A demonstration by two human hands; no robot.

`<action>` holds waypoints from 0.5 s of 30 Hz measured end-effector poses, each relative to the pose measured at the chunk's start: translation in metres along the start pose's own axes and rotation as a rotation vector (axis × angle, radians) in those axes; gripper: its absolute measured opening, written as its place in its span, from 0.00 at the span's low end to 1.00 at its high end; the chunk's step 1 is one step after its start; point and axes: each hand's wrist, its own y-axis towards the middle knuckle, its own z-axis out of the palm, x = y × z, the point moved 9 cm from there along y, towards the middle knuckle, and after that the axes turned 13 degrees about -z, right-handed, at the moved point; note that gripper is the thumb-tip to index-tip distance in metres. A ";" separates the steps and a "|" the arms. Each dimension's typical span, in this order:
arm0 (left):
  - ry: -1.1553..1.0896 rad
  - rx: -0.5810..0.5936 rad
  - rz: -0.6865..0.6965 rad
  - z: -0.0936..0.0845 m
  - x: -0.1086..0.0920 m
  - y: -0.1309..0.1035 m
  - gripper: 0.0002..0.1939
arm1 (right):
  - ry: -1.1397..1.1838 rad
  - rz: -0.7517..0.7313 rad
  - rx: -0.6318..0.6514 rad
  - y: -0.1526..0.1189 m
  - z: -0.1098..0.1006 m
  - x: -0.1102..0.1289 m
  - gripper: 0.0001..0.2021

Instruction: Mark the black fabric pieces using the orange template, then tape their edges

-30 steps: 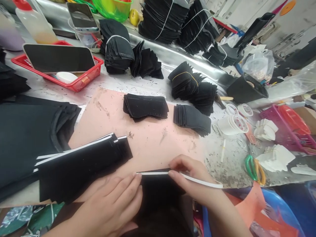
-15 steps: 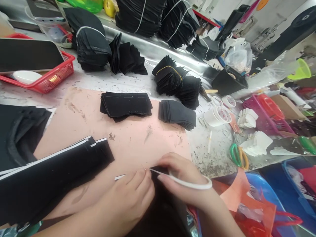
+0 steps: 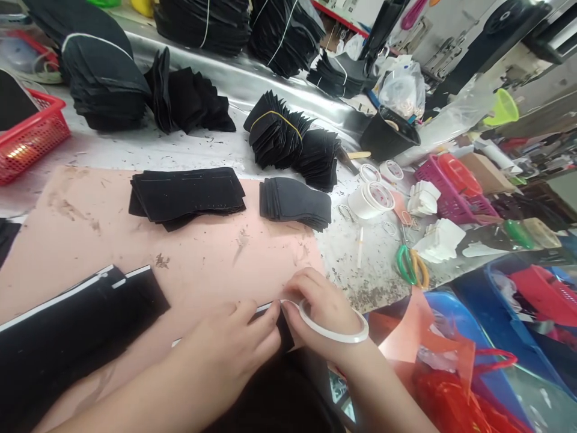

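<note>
My right hand [image 3: 322, 310] holds a narrow roll of white tape [image 3: 345, 336], its ring looped around the hand, with thumb and forefinger pinching the free end. Close beside it, my left hand [image 3: 225, 346] has its fingers closed at the edge of a black fabric piece [image 3: 283, 337], where a white strip of tape runs. Most of that piece is hidden under my hands. To the left lie black pieces [image 3: 85, 337] with white tape along their upper edges. A stack of black cut pieces [image 3: 189, 195] and a smaller dark grey stack [image 3: 295, 203] lie beyond my hands.
A pink board [image 3: 202, 258] covers the tabletop. Rubber-banded black bundles [image 3: 274, 132] stand behind it. A red basket [image 3: 33, 138] is far left. To the right are white tape rolls [image 3: 369, 199], scissors [image 3: 411, 266], a pink basket [image 3: 451, 189] and blue bins [image 3: 489, 313] below the edge.
The view has swung right, so the table things appear further left. My left fingers have moved along the taped edge, more of which shows, and my right hand's tape roll has tilted.
</note>
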 end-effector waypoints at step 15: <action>0.041 -0.247 -0.116 -0.035 0.001 -0.040 0.13 | -0.017 -0.345 -0.103 0.057 -0.032 0.023 0.07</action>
